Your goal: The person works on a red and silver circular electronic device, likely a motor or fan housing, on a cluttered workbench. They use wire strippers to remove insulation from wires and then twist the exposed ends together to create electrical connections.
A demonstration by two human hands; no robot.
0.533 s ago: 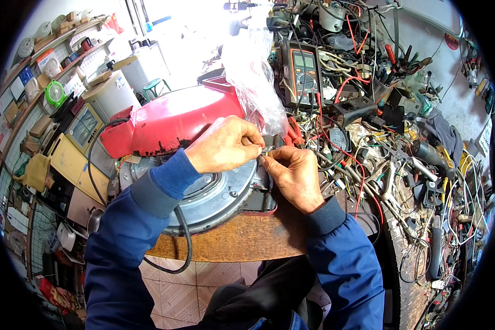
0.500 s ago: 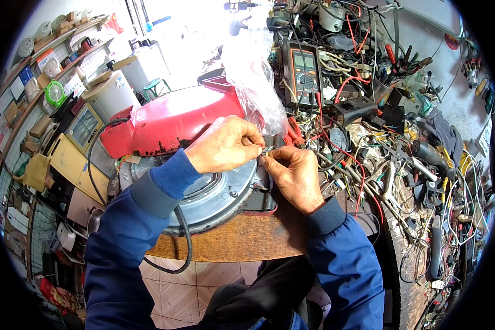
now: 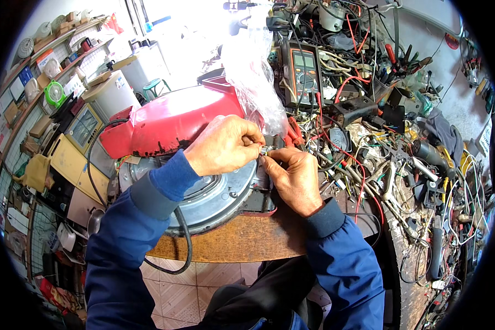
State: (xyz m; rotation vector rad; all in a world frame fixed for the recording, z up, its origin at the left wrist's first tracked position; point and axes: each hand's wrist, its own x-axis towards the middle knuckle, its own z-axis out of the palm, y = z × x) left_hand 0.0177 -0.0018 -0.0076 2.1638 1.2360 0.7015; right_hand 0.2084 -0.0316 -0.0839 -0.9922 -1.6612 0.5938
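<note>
Head view: pinching a small pale part (image 3: 263, 149) with left hand (image 3: 223, 146), thumb against fingers. Gripping same part from the other side with right hand (image 3: 296, 179), also closed to a pinch. Too small to identify. Holding it over right end of round metal base (image 3: 223, 199), on wooden surface (image 3: 247, 242). Can see red cover (image 3: 176, 118) behind left hand, multimeter (image 3: 304, 80) beyond.

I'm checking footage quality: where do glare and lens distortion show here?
Head view: glare whites out the upper centre, with a pale sheen on the red casing; head view again: fisheye distortion bends the shelves at left, and black fills the corners.
</note>
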